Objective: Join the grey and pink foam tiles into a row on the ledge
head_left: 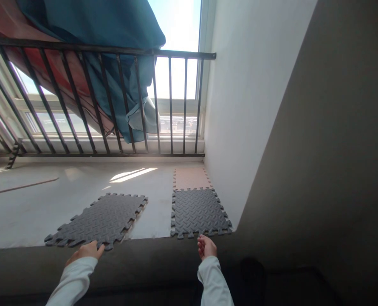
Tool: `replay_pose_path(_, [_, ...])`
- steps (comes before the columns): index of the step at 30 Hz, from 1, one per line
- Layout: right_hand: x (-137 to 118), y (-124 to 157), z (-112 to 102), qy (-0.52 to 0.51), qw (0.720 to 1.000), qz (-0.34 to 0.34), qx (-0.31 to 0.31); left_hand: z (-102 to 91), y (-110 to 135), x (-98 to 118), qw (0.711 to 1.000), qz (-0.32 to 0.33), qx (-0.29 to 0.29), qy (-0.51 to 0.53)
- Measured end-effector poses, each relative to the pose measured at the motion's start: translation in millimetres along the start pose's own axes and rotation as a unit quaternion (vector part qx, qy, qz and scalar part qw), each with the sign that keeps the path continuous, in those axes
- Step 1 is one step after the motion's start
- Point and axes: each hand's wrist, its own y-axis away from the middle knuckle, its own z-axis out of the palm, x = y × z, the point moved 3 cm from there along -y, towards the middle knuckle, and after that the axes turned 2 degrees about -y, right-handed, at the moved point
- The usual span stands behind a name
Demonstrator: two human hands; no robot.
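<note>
just beyond left hand and right hand lie three foam mats, two grey.

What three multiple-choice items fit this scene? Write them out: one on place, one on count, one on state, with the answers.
1. Where is the beige foam tile?
A) On the railing
B) Under the teal cloth
C) Just beyond the right grey mat

2. How many grey mats lie on the floor?
A) Two
B) One
C) Four

3. What does the right hand hold?
A) A mat
B) Nothing
C) A cloth

1: C, the tile adjoins that mat's far edge.
2: A, the left grey mat lies beside it.
3: B, its fingers are empty.
</note>
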Motion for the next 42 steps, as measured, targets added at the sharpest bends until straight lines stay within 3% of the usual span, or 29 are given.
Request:
replay_pose_path(3, [-1, -2, 1, 0.083, 0.994, -0.072, 0.003, 4.2, 5, 7, 0.999, 0.015, -0.029, -0.002])
replay_pose_path(8, [-5, 6, 3, 0.238, 0.955, -0.176, -0.008, -1.3, 20, 41, 0.993, 0.059, -0.085, 0.052])
replay_pose_path(10, [-7, 13, 9, 0.377, 0.897, -0.233, -0.005, -2.2, 27, 55, 0.991, 0.069, -0.100, 0.051])
replay_pose_path(13, [-8, 22, 21, 0.586, 0.752, -0.301, 0.014, -2.9, 37, 67, 0.990, 0.080, -0.114, 0.034])
replay_pose_path(14, [-8, 24, 24, 0.620, 0.721, -0.308, 0.021, -3.9, 41, 68, 0.989, 0.082, -0.117, 0.031])
replay_pose_path(17, [-6, 25, 33, 0.661, 0.678, -0.319, 0.033, -11.1, 51, 63, 0.988, 0.090, -0.116, 0.037])
replay_pose_path(23, [-3, 19, 43, 0.673, 0.659, -0.335, 0.023, -22.0, 62, 54, 0.982, 0.131, -0.113, 0.072])
replay_pose_path(28, [-10, 23, 48, 0.669, 0.661, -0.341, 0.016, -25.4, 65, 73, 0.983, 0.155, -0.051, 0.084])
replay_pose_path(31, [-12, 33, 47, 0.679, 0.648, -0.343, 0.032, -40.0, 64, 98, 0.976, 0.194, -0.043, 0.093])
replay_pose_path(37, [-2, 50, 38, 0.695, 0.638, -0.329, 0.034, -94.9, 48, 173, 0.965, 0.256, -0.006, 0.059])
replay_pose_path(42, [-7, 45, 32, 0.667, 0.650, -0.359, 0.055, -111.8, 23, 233, 0.959, 0.278, -0.026, 0.042])
